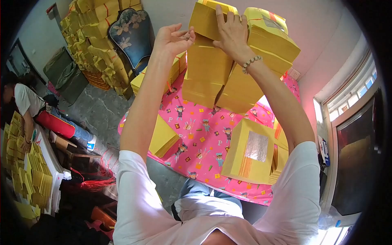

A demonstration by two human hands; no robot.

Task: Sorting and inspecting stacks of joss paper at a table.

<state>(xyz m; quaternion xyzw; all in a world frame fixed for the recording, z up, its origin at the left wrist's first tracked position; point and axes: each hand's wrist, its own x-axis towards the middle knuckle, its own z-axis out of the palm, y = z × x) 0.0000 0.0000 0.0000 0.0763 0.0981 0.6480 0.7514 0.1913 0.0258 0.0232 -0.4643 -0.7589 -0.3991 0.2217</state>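
A tall stack of yellow paper bundles (208,65) stands at the far side of a table with a pink cartoon-print cloth (200,126). My right hand (234,34), a beaded bracelet at its wrist, lies against the front of the top bundle (204,22), its fingers spread and reaching to the upper edge. Just left of that bundle, my left hand (175,38) is raised palm up with half-bent fingers and nothing visible in it. A second stack (265,45), with red bands on top, stands close on the right.
Nearer on the cloth are a loose yellow bundle (163,136) and a bundle with a silver patch (255,151). A blue floral chair (130,34) and high yellow piles (96,41) stand back left. Another person (30,100) handles yellow paper at a left table.
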